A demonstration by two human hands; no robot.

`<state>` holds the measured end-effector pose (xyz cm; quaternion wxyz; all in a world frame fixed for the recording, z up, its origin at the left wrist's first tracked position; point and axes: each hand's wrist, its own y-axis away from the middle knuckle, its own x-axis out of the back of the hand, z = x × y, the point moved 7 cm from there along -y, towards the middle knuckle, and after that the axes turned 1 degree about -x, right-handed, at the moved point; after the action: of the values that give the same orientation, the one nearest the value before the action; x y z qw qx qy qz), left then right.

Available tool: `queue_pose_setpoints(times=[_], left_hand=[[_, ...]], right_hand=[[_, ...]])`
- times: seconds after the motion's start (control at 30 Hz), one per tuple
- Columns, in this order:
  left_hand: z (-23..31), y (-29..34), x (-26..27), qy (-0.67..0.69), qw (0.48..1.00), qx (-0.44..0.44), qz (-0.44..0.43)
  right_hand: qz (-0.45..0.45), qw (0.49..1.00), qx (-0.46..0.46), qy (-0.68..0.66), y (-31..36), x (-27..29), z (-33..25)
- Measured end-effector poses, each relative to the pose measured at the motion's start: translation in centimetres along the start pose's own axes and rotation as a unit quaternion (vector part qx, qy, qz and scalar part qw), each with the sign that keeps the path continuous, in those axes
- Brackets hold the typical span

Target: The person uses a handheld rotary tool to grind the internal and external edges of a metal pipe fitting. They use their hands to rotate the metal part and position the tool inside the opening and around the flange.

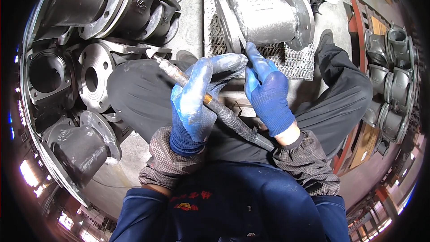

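Observation:
My left hand (195, 101), in a blue glove with a pale worn palm, is closed around a slim air grinder (172, 71). The tool's narrow tip points to the upper left, and its wrapped grey hose end (237, 124) slants down toward my right wrist. My right hand (268, 89), in a matching glove, has its fingers stretched out, with nothing visible in it. Its fingertips are beside the left hand's fingers, by the lower edge of a flange. That flange belongs to a grey cast valve body (264, 11) lying on its side on a metal mesh mat (300, 65).
Several grey flanged castings (83, 145) are stacked along the left, close to my left knee. More castings (396, 89) stand on a reddish pallet frame (357, 22) at the right. My legs bend out on both sides of the mat.

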<state>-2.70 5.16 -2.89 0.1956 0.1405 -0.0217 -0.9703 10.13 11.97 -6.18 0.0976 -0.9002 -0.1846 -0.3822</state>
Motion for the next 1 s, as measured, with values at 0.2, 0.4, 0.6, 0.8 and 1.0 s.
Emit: queue_pose_setpoints(times=[0.2,0.4,0.6,0.8,1.0], left_hand=[[0.5,-0.2,-0.5,0.054,0.999,-0.008,0.0],[0.5,-0.1,-0.3,-0.053,0.998,-0.043,-0.002],[1.4,-0.3,-1.0,-0.026,0.997,-0.066,-0.018],[1.4,-0.6,-1.1,-0.134,0.99,-0.012,-0.04],[1.3,-1.4,-0.9,-0.192,0.977,-0.067,0.069]], right_hand=[[-0.004,0.998,-0.031,-0.056,0.1,0.0,0.4],[0.034,0.995,0.015,-0.097,0.0,-0.7,1.4],[0.02,0.957,-0.049,-0.284,0.3,0.4,1.4],[-0.024,0.876,-0.155,-0.456,-0.8,2.6,1.6],[-0.186,0.776,-0.204,-0.567,-0.2,3.2,0.8]])
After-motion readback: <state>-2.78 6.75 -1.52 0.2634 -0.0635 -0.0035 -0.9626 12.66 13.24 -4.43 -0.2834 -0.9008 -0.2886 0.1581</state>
